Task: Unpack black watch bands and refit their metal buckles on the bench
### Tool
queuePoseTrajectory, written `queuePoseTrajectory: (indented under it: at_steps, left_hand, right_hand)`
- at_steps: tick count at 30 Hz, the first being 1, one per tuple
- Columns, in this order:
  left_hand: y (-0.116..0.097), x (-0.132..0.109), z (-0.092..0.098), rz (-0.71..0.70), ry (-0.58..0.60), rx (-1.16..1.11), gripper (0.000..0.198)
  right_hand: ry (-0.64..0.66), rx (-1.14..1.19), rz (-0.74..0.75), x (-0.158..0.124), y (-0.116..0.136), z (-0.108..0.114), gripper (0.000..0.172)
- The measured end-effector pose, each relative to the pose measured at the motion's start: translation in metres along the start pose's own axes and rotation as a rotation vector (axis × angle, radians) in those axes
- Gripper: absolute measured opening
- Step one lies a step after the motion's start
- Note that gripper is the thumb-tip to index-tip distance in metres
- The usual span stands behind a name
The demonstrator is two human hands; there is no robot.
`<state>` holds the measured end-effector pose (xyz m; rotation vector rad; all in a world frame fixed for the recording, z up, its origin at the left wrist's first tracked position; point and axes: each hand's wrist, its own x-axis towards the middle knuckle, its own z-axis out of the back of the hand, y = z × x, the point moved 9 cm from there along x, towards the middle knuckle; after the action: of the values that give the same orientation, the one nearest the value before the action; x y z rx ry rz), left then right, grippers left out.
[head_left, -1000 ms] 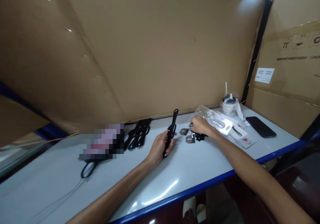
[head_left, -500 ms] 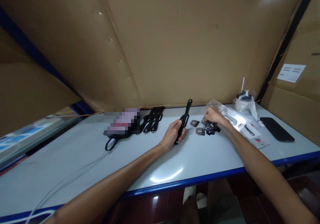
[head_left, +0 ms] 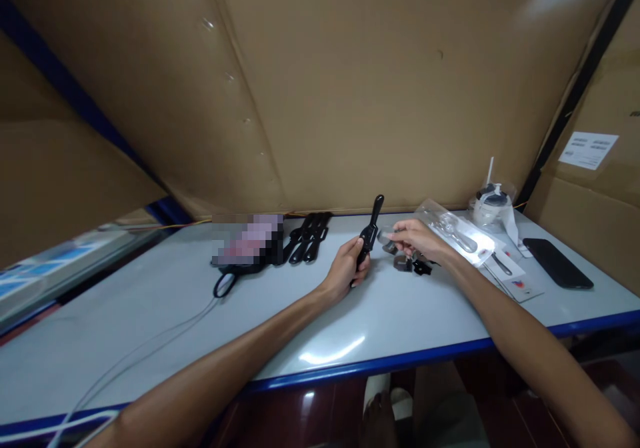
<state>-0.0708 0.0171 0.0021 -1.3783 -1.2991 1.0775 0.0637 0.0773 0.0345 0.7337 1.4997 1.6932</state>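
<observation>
My left hand [head_left: 347,267] is wrapped round the lower end of a long black plastic tool [head_left: 371,230], which points up and away over the table [head_left: 150,328]. My right hand [head_left: 413,235] pinches a small grey metal plate [head_left: 385,236] and holds it close beside the tool's upper part. Just under that hand lie a second grey plate [head_left: 400,262] and some small black parts [head_left: 421,265].
A row of similar black tools [head_left: 309,236] lies at the back by a blurred-out item with a black loop [head_left: 223,285]. Clear plastic packets [head_left: 457,232], a card [head_left: 517,282], a wrapped small cup [head_left: 493,205] and a black phone [head_left: 557,262] sit to the right. Cardboard sheets wall the back.
My right hand has lifted from the pile of small parts with a grey plate and moved left to the black tool. The left hand keeps its grip.
</observation>
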Motion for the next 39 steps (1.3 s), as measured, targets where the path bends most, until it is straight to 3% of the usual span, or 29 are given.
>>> queuePoseTrajectory:
  at_steps: [9, 14, 26, 39]
  left_hand:
    - [0.001, 0.0, -0.005, -0.008, 0.046, 0.026, 0.051]
    - [0.001, -0.001, -0.008, 0.008, 0.071, 0.056, 0.046]
    - [0.001, -0.001, -0.012, -0.021, 0.123, 0.114, 0.042]
    - [0.0, -0.003, -0.011, -0.021, 0.104, 0.074, 0.04]
  right_hand:
    - [0.094, 0.054, 0.019, 0.002, -0.005, -0.016, 0.026]
    - [0.128, 0.078, 0.008, -0.001, -0.005, -0.019, 0.019]
    - [0.094, 0.086, -0.036, 0.0, -0.007, -0.023, 0.015]
    - [0.024, 0.079, 0.034, 0.0, 0.002, -0.018, 0.015]
